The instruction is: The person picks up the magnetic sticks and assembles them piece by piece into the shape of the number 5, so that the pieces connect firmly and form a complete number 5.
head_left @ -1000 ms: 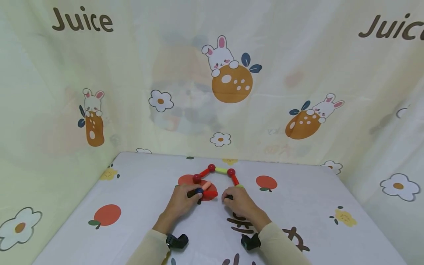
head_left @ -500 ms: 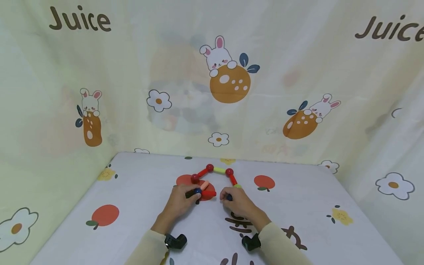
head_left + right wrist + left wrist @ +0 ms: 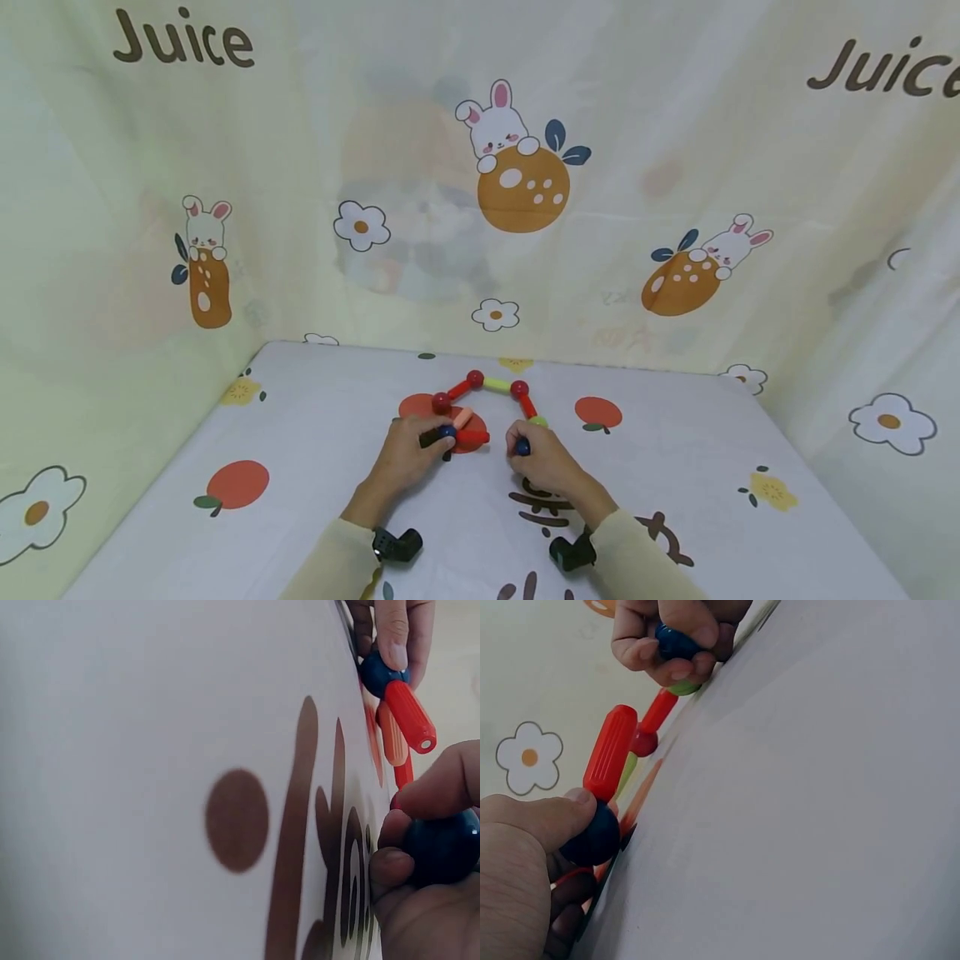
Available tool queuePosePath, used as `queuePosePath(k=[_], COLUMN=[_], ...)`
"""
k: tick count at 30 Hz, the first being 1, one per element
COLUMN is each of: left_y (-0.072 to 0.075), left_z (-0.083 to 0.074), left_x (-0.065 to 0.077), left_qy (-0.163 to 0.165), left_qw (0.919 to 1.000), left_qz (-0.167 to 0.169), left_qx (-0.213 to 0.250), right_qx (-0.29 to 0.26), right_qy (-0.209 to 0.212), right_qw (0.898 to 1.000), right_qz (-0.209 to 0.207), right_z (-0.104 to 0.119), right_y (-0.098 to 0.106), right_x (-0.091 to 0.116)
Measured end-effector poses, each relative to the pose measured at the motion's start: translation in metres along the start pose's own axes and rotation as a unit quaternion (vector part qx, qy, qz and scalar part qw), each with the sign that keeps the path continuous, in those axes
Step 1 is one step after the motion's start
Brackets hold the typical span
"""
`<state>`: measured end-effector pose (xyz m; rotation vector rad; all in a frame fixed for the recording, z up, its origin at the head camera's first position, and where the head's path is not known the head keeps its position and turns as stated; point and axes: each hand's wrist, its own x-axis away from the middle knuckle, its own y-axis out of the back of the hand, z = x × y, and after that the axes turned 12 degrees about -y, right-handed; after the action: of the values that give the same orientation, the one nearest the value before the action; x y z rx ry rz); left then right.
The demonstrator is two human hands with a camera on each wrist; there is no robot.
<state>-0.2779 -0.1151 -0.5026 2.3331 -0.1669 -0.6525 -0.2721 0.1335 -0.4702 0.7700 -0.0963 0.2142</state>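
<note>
My left hand (image 3: 408, 454) pinches a dark blue ball (image 3: 598, 838) between thumb and fingers. From that ball a ribbed red magnetic stick (image 3: 611, 750) points toward the right hand, and a salmon stick (image 3: 392, 735) shows beside it. In my right hand (image 3: 551, 458), curled fingers and thumb grip a second dark blue ball (image 3: 446, 847), with no stick visible on it. Just beyond both hands, a chain of red balls (image 3: 476, 379), red sticks (image 3: 528, 406) and a yellow-green stick (image 3: 497, 386) arches over the table. Its right end has a green ball (image 3: 538, 422), partly behind my right hand.
The table has a white cloth (image 3: 315, 392) printed with fruit and brown strokes. A patterned curtain (image 3: 420, 275) rises along the table's back and sides. Each wrist wears a black camera, the left camera (image 3: 399, 545) and the right camera (image 3: 573, 552).
My right hand has drawn slightly right, away from the left hand, and more of its blue ball now shows. The left hand and the chain stay about where they were.
</note>
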Motion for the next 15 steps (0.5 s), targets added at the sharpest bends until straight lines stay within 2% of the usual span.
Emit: queuePosePath(k=[8, 15], left_y=[0.000, 0.000], left_z=[0.000, -0.001], left_x=[0.000, 0.001], left_qy=[0.002, 0.013], left_qw=[1.0000, 0.9999], left_qz=[-0.001, 0.000], left_qx=[-0.003, -0.001], right_qx=[-0.055, -0.070], right_qy=[-0.014, -0.017], right_qw=[0.998, 0.997], right_qz=[0.001, -0.018], right_z=[-0.003, -0.006], right_y=[-0.001, -0.005], right_x=[0.005, 0.012])
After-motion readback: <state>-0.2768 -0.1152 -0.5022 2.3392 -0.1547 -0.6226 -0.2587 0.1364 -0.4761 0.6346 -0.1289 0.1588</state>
